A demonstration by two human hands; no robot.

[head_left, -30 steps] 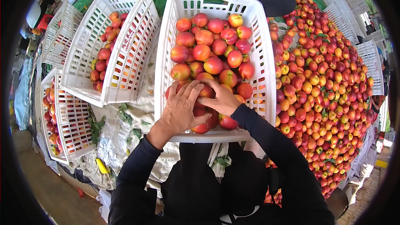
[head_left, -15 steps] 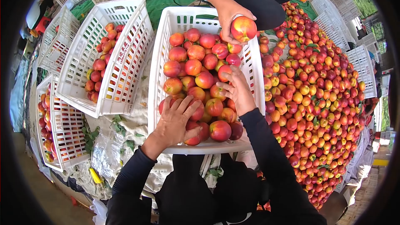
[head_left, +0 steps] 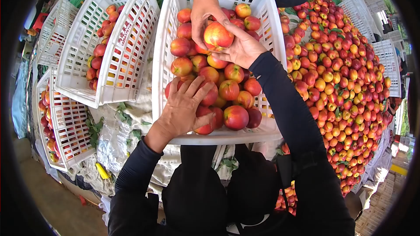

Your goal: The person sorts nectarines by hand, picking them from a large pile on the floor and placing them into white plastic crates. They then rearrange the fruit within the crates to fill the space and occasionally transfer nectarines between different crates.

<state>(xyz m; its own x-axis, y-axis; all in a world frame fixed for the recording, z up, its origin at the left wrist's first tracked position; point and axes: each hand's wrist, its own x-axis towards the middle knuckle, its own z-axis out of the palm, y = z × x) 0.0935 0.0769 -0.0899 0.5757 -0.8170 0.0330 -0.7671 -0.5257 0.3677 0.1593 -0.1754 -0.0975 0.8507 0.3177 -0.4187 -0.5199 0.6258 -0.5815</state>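
Note:
A white plastic crate (head_left: 227,139) in front of me holds many red-yellow nectarines (head_left: 229,90). My left hand (head_left: 180,110) lies on the nectarines at the crate's near left, fingers spread. Over the middle of the crate, my right hand (head_left: 246,51) curls round the right side of a large nectarine (head_left: 218,36), thumb above and fingers below. Another person's hand (head_left: 204,9) reaches in from the far side and is on the same nectarine from the left.
To the left stand a tilted white crate (head_left: 78,94) and a lower crate (head_left: 72,122), both with fruit. A large heap of nectarines (head_left: 345,100) spreads on the right. A yellow object (head_left: 102,171) lies on the ground sheet, near leaves and clear plastic.
My right hand has moved up and taken hold of the nectarine, which the other person's hand has brought left over the crate. My left hand stays on the fruit. The view has shifted slightly.

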